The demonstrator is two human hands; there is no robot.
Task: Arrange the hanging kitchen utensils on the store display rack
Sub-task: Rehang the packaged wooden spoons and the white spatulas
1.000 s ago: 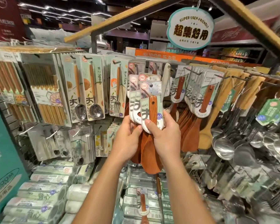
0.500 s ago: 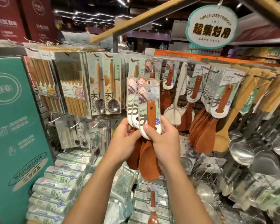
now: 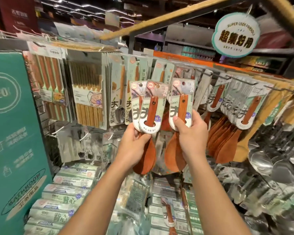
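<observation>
My left hand (image 3: 134, 145) grips two carded wooden rice spoons (image 3: 149, 109) by their lower card edges, held upright in front of the display rack. My right hand (image 3: 191, 134) holds a third carded wooden rice spoon (image 3: 181, 106), thumb on the card's front, a short gap to the right of the other two. More of the same wooden spoons (image 3: 244, 107) hang on a rack hook (image 3: 241, 80) to the right. Another one lies loose (image 3: 169, 216) on the boxes below.
Chopstick packs (image 3: 87, 99) and carded metal spoons (image 3: 120, 102) hang at the left. Steel ladles (image 3: 260, 160) crowd the right side. A tall teal box (image 3: 12, 133) stands at the far left, boxed goods (image 3: 66, 187) are stacked below, and a round sign (image 3: 236, 34) hangs overhead.
The bunch of spoons held together in both hands has been split: my right hand drew one card to the right while my left kept two. The view has swung left.
</observation>
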